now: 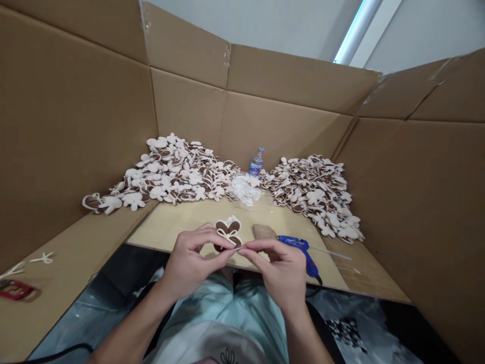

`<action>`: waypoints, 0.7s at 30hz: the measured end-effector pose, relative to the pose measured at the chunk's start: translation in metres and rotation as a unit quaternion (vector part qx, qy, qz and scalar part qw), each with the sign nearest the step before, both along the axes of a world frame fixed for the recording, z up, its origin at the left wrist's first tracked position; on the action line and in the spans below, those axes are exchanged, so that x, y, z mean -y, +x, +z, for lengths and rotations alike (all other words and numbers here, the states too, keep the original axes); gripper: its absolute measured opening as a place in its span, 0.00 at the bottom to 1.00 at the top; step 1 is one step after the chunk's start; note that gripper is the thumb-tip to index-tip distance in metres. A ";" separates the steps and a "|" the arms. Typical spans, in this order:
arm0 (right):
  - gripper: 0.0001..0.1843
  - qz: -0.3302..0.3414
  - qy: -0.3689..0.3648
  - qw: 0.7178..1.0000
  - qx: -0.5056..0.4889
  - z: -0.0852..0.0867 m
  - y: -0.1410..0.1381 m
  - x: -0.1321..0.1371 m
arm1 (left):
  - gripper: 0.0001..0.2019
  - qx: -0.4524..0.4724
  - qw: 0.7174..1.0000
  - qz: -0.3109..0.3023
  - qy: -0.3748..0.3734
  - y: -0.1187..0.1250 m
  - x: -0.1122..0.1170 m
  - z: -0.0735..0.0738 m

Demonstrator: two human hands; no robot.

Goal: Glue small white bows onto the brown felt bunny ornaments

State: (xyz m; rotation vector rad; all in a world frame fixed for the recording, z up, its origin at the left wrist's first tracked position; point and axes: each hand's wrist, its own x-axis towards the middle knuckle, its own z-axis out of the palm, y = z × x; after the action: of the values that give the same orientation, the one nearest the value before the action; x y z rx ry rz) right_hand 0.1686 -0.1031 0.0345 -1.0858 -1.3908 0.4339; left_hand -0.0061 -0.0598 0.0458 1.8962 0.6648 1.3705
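Note:
My left hand (193,260) and my right hand (275,268) meet at the fingertips above the front edge of a plywood board (178,220). Together they pinch a thin pale strip (238,248), too small to make out clearly. The lower edge of a brown-and-white cut-out ornament (228,233) sits against my left fingers, with a white bow-like shape across it. Just beyond my right hand lies a blue hot glue gun (299,250), beside a tan fabric pad (264,231).
Two large heaps of similar cut-outs (174,172) (314,194) line the board's back, around a heap of small white pieces (245,189) and a water bottle (256,163). Cardboard walls (76,101) surround the area. A red object (15,289) lies on the left shelf.

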 end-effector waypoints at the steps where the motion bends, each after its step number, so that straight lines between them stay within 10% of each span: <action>1: 0.03 0.010 -0.020 1.000 -0.022 0.000 0.000 -0.001 | 0.06 0.004 1.000 -0.006 -0.017 0.000 0.000 0.000; 21: 0.17 0.193 -0.166 0.940 -0.228 -0.013 0.004 -0.013 | 0.09 -0.024 0.987 -0.086 -0.135 0.001 0.001 -0.004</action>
State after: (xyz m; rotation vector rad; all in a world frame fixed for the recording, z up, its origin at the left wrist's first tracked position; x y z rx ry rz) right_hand 0.1730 -0.0898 0.0219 -0.8929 -1.1286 1.1652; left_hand -0.0049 -0.0605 0.0414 1.7287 0.6570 1.0716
